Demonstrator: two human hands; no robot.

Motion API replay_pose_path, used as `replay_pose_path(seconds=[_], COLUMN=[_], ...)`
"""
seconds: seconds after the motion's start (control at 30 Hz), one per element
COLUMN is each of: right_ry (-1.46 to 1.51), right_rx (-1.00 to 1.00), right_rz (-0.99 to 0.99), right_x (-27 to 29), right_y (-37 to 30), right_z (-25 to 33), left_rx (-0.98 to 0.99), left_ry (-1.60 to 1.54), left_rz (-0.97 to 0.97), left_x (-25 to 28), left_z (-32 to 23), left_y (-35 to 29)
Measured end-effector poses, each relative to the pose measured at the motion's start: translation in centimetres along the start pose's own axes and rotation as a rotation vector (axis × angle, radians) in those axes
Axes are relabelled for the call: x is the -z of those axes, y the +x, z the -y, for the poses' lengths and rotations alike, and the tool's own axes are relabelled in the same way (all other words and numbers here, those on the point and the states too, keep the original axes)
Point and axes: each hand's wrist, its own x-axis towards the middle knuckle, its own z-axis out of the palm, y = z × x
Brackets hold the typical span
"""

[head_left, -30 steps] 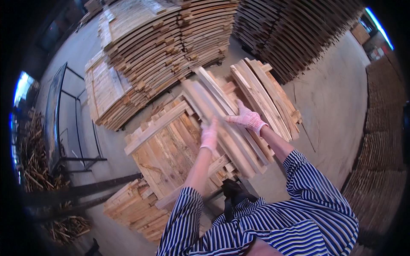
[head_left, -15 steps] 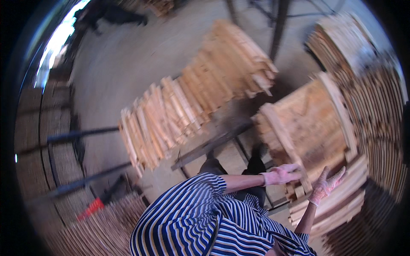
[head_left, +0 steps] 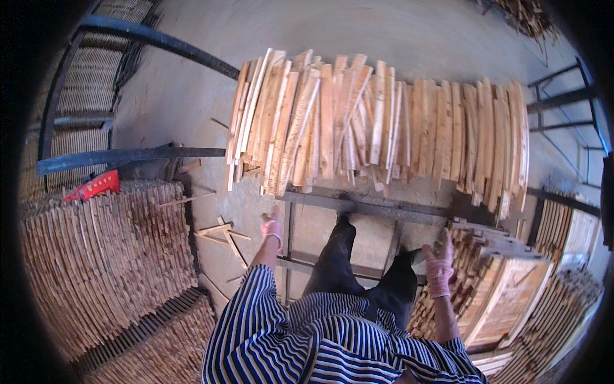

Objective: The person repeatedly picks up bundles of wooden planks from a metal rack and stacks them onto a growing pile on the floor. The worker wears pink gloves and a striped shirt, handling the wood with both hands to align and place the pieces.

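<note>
Both my hands wear pinkish-white work gloves and hold nothing. My left hand (head_left: 271, 230) hangs in the air short of the rack, its fingers apart and slightly blurred. Beside the stacked boards on the right is my right hand (head_left: 439, 265), fingers stretched out and thumb apart. Whether it touches the stack I cannot tell. Ahead of both hands, a long row of loose wooden strips (head_left: 332, 121) lies side by side across a dark metal rack (head_left: 396, 206). Some strips cross over others at the left and middle.
A wood stack (head_left: 486, 288) with a framed panel stands at my right. Tall piles of strips (head_left: 109, 256) fill the left, with a red cloth (head_left: 96, 185) on top. Scrap pieces (head_left: 224, 235) lie on the floor. Blue metal rails (head_left: 121, 157) reach in from the left.
My view has swung from the framed wood stack on the right to face the row of strips. Both hands have come away from the stack's top and moved apart.
</note>
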Motion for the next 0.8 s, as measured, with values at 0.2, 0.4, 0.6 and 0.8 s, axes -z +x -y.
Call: replay_pose_path(seconds=[0.2,0.4,0.6,0.8], right_ry=[-0.151,-0.161,0.047,0.399], right_rx=[-0.081,-0.161,-0.266,-0.239], right_rz=[0.474,0.843,0.676,0.760], right_x=[-17.6,-37.0,-50.6,-44.9], right_y=[5.4,11.9,15.7,21.3], right_z=[4.0,12.2,12.6,8.0], left_rx=[-0.112,-0.278,-0.366,-0.568], left_ry=[-0.217,-0.594,-0.567,-0.048], left_rz=[0.137,0.482,0.715,0.755], left_x=[5.5,2.0,0.2,-0.8], left_z=[-2.0,-6.4,-4.2,-16.9], left_y=[16.7,21.0,16.9,5.8])
